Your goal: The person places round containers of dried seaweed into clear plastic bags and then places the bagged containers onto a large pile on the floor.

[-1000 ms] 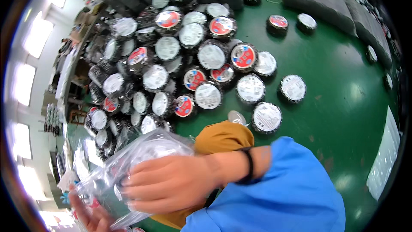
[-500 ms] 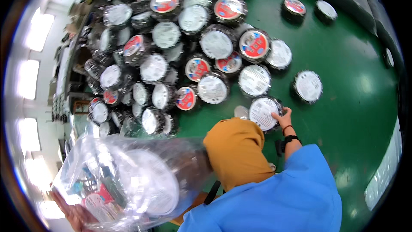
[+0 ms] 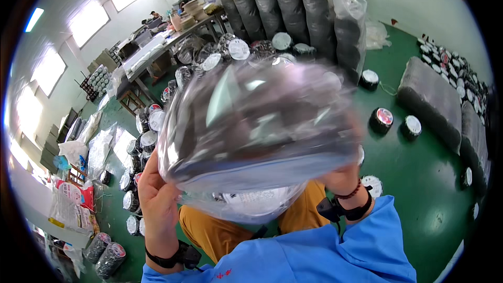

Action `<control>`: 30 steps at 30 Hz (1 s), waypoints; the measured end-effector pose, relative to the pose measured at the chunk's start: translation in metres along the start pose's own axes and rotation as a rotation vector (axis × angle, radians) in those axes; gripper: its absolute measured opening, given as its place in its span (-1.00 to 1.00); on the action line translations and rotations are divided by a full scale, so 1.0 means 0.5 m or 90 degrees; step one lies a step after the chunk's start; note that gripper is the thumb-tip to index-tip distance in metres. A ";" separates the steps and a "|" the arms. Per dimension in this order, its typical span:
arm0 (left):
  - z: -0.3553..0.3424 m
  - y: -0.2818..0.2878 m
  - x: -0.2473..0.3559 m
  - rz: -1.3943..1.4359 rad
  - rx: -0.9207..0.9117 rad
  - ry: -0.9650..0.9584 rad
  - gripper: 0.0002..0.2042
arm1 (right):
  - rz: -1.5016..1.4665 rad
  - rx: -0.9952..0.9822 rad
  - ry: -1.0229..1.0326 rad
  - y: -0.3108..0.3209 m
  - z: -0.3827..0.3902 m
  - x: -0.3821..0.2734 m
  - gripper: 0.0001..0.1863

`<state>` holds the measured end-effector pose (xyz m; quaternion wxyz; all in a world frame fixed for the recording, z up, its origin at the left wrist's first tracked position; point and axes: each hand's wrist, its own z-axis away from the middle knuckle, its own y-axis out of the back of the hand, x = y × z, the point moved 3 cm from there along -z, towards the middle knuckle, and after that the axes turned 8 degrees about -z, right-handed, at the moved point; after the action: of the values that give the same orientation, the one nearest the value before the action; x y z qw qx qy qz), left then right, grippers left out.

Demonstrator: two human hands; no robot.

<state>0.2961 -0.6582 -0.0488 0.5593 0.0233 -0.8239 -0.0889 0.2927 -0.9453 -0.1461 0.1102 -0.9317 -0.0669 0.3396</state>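
Observation:
A large clear plastic bag (image 3: 257,126) is held up in front of me with a dark bulky load in it, smeared by motion. My left hand (image 3: 157,194) grips its lower left edge, thumb toward me. On the opposite side my right hand (image 3: 340,178) holds the bag, its fingers mostly hidden behind the film. Through the lower plastic shows a round white label (image 3: 257,199), partly covered. Behind the bag, round dark packs with white labels (image 3: 239,49) lie heaped on the floor. How many packs the bag holds I cannot tell.
Loose round packs (image 3: 381,119) sit on the green floor (image 3: 435,178) to the right. Long dark wrapped bundles (image 3: 429,105) lie at the far right. More tall bundles (image 3: 293,13) stand at the back, near a long worktable (image 3: 152,52). A red-and-white sack (image 3: 76,204) rests at left.
The bag has come from the lower left to the front centre, both hands now at its sides. My right hand has left the floor pack it was touching. The view has tilted up.

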 end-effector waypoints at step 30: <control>-0.020 0.045 -0.061 -0.554 0.077 -0.184 -0.80 | 0.003 -0.151 0.262 0.012 -0.105 0.221 -0.72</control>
<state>0.3179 -0.6330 -0.0693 0.3472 0.3867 -0.8107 -0.2694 0.4110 -0.9374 -0.1768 0.0107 -0.9879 -0.0801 0.1327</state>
